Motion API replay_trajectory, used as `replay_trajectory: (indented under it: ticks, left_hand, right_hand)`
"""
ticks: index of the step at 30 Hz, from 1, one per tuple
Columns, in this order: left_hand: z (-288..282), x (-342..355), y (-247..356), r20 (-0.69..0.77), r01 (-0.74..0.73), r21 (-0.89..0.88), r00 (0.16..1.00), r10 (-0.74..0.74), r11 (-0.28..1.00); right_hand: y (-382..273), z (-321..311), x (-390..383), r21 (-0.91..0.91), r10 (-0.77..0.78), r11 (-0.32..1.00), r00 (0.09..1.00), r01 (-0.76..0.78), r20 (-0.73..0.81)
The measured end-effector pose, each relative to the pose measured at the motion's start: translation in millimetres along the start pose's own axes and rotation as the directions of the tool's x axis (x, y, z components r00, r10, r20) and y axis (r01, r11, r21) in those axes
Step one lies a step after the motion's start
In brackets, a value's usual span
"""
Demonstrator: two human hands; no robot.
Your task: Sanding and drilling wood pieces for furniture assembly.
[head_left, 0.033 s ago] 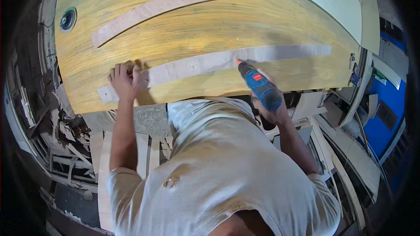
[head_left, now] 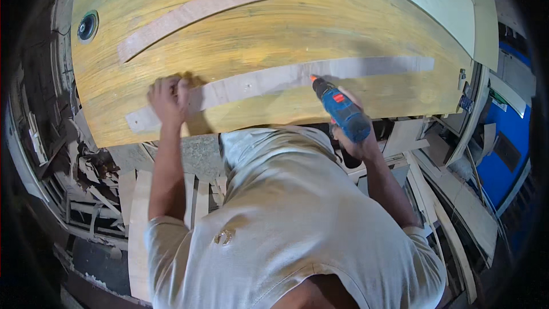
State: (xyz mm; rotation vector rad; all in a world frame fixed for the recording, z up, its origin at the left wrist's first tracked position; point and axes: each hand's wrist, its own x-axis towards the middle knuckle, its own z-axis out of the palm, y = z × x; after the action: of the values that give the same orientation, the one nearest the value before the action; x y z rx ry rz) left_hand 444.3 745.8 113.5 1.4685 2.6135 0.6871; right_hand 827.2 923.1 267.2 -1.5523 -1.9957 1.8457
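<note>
My right hand (head_left: 355, 144) is wrapped round the grip of a blue and black cordless drill (head_left: 346, 115). The drill's orange-red tip points away from me, at the middle of a long, pale wood strip (head_left: 269, 80). This slightly curved strip lies along the near side of a yellow wood-grain board. Over its left part, my left hand (head_left: 170, 100) is closed, fingers curled; what they hold, if anything, is hidden. A dark hole or screw mark shows near the strip's left end. Farther off lies a second curved wood strip (head_left: 211, 14), which neither hand touches.
The yellow board (head_left: 246, 37) serves as the work surface, with a round black fitting (head_left: 88, 27) at its far left. A white panel (head_left: 423, 0) lies at the far right. Scrap wood (head_left: 94, 177) is heaped at the left, and long offcuts (head_left: 452, 194) lie at the right.
My left hand has shifted slightly right along the near strip. The drill has barely moved and stays in my right hand.
</note>
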Motion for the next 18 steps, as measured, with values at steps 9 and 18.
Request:
replay_trajectory:
  ticks: [9, 18]
  left_hand:
    - [87, 11, 138, 0.074, 0.121, 0.077, 0.989, -0.127, 0.99]
    - [87, 11, 141, 0.126, 0.137, 0.052, 0.982, -0.142, 0.989]
  right_hand:
    - [18, -49, 26, -0.096, -0.257, 0.96, 0.964, 0.263, 0.07]
    - [6, -42, 38, -0.104, -0.033, 0.993, 0.979, 0.055, 0.203]
